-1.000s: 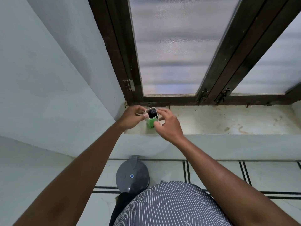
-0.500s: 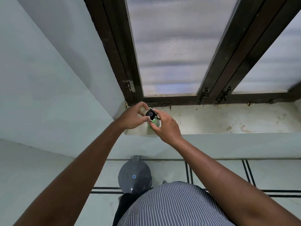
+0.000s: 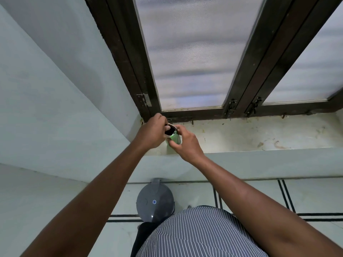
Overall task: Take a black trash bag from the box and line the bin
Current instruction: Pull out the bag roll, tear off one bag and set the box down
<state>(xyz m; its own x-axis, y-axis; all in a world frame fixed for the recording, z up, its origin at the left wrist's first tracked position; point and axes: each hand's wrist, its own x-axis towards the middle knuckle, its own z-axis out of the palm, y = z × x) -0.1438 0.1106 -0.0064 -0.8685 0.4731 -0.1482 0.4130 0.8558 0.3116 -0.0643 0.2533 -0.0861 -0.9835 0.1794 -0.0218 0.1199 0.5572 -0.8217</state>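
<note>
A small green box (image 3: 176,138) is held above the left end of the window sill (image 3: 241,135), tilted with its open top toward the left. My right hand (image 3: 185,143) grips the box's body. My left hand (image 3: 154,131) has its fingers at the open top, where a black roll of trash bags (image 3: 169,132) shows inside. Whether the fingers pinch the roll is hidden. The grey bin (image 3: 155,201) stands on the floor below, lid closed, with a small blue dot on top.
A dark-framed window (image 3: 239,86) with frosted panes rises just behind the sill. A pale wall (image 3: 55,99) closes in on the left. The tiled floor (image 3: 306,197) has dark lines. My striped shirt (image 3: 194,234) covers the bin's near edge.
The box has been lifted slightly and tipped to the left. My left fingers have moved from the box's rim into its open top; my right hand has slid down to its body.
</note>
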